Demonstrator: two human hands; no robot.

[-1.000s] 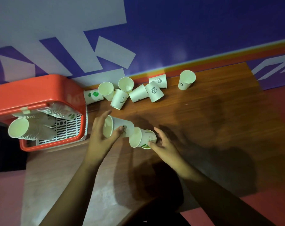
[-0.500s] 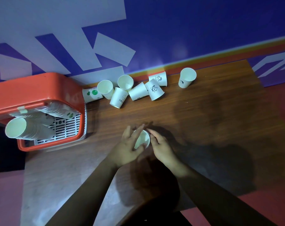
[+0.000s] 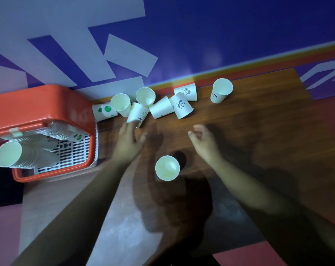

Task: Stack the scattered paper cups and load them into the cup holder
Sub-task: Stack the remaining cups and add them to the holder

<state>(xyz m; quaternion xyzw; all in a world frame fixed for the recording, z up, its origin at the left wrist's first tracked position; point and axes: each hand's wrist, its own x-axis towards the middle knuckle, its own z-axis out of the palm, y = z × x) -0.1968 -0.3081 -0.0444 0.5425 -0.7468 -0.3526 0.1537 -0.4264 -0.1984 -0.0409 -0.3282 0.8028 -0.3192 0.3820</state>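
Orange cup holder (image 3: 41,104), left, already carries long stacks (image 3: 28,156); eight loose cups (image 3: 160,107) lie unstacked by the wall (image 3: 220,25); left hand (image 3: 127,140) spread, fingertips beside the HELLO cup (image 3: 138,114); right hand (image 3: 205,141) empty, relaxed; one upright cup (image 3: 167,167) stands between the forearms.

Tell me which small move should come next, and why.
Probably the left hand should grip the HELLO cup, lying on its side at its fingertips. It holds nothing, like the right hand, and the upright cup stands free between them.
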